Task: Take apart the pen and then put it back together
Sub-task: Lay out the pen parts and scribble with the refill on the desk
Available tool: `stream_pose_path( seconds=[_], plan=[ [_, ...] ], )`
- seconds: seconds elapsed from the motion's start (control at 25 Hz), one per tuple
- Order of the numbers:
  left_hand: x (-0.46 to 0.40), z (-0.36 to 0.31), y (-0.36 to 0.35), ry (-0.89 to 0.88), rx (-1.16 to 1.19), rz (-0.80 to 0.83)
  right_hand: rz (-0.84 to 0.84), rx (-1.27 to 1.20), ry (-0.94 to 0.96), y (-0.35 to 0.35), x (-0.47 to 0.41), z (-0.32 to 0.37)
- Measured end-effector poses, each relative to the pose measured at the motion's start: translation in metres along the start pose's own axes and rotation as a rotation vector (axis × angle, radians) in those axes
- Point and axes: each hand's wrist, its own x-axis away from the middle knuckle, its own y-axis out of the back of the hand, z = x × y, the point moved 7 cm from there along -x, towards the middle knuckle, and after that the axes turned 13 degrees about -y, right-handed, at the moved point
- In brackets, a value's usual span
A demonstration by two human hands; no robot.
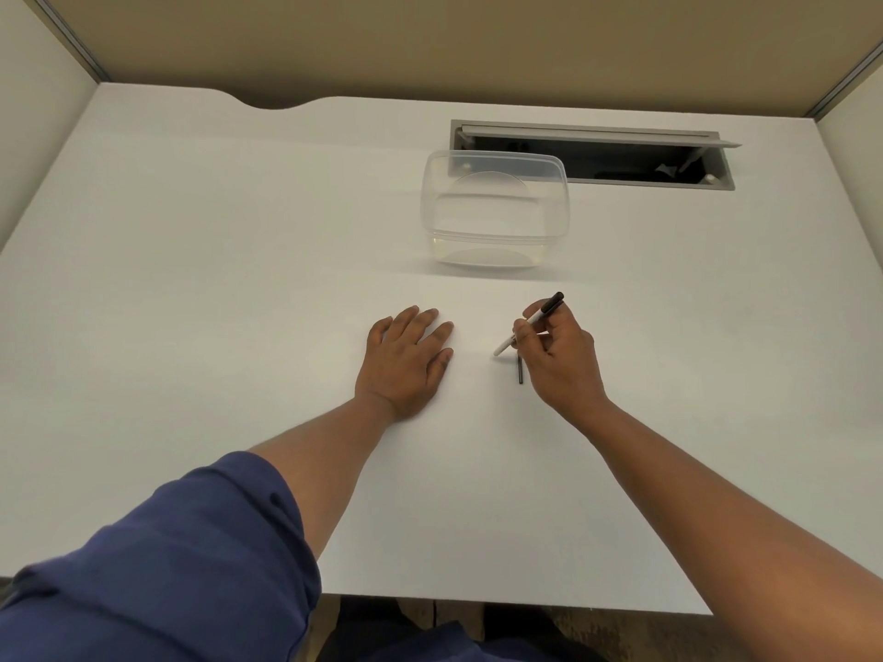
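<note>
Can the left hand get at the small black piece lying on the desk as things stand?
Probably yes. The left hand lies flat and empty on the desk, bare surface between it and the black piece. The right hand, holding the pen, crowds it from the other side.

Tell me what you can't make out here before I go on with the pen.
Head view, the only one:
- Pen: its middle is covered by the right hand, so any joint there is hidden.
- Thin dark piece on the desk: its upper end runs under the fingers; too small to identify.
- Desk hatch: interior too dark.
- Clear container: contents unclear through the plastic.
</note>
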Motion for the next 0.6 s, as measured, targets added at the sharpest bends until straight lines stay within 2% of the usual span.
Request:
stream_pose_path(
  seconds=[0.2,0.36,0.48,0.6],
  plan=[
    [0.000,0.000,0.000,0.007,0.003,0.007,-0.003,0.017,0.039,0.002,0.001,0.006],
    [0.000,0.000,0.001,0.009,0.003,0.009,-0.059,0.132,0.309,0.001,0.012,0.025],
    [0.001,-0.001,0.001,0.004,0.005,-0.002,0.021,0.308,0.254,-0.014,0.010,0.008],
    [0.000,-0.001,0.002,0.002,0.005,-0.014,0.037,0.263,0.201,-0.013,0.005,-0.003]
  ],
)
